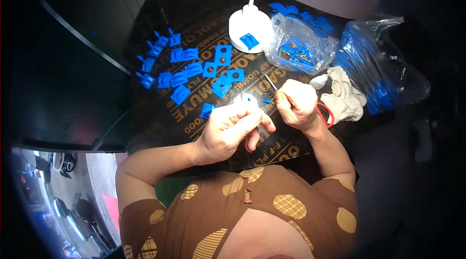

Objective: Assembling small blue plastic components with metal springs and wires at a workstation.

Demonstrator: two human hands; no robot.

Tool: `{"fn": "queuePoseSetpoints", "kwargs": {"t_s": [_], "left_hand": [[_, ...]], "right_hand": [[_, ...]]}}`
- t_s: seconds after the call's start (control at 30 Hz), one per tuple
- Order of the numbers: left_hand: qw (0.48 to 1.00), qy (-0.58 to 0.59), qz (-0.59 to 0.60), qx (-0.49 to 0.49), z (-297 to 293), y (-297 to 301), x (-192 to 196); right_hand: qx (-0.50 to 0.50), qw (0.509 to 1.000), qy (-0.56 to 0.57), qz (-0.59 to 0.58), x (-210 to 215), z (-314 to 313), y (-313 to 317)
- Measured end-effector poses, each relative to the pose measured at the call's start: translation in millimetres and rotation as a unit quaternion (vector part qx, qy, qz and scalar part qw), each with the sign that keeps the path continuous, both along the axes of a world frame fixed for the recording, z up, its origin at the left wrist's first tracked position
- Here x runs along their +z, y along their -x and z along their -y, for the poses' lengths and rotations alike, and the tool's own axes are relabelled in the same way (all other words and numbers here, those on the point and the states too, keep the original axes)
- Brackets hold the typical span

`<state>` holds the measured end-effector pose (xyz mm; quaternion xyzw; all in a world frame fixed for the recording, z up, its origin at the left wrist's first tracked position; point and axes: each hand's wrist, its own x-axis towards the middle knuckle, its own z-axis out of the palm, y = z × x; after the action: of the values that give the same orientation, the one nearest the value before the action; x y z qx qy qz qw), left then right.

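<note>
My left hand is closed, its fingers curled in a pinch. A bright glare with a small blue spot lies just beyond its knuckles, and what the fingers hold is hidden. My right hand is closed around a thin metal rod, whose tip sticks out toward the upper left. Between the hands a small blue tip shows against the dark board. A blue plastic piece lies beside my left hand. Several flat blue plates with round holes lie beyond it.
Blue clips are scattered at left on the dark board. A white lamp base stands at the back, near a clear bag of screws and blue parts. At right lie a white glove, a red loop and another bag.
</note>
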<state>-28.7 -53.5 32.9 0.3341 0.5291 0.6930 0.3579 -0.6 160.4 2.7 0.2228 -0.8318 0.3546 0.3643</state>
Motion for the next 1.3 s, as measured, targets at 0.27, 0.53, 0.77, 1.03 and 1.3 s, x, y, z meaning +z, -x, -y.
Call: {"fn": "queuePoseSetpoints", "kwargs": {"t_s": [0.27,0.53,0.77,1.03,1.3], "left_hand": [[0.985,-0.023,0.166,0.041,-18.8,0.4,-9.9],[0.961,-0.055,0.267,0.052,-16.6,9.0,-8.6],[0.949,-0.061,0.308,0.041,-14.1,10.1,1.0],[0.985,-0.003,0.172,-0.003,-8.2,8.1,-1.8],[0.998,0.003,0.062,0.012,-9.2,1.3,-8.0]], "right_hand": [[0.012,0.994,0.086,0.068,-1.3,2.2,-3.8],[0.050,0.990,0.088,0.100,7.8,0.2,-7.0],[0.045,0.990,0.053,0.123,9.2,4.4,-6.4],[0.106,0.991,0.033,0.069,3.9,2.6,-4.4],[0.115,0.992,0.020,0.045,7.6,1.1,-6.5]]}}
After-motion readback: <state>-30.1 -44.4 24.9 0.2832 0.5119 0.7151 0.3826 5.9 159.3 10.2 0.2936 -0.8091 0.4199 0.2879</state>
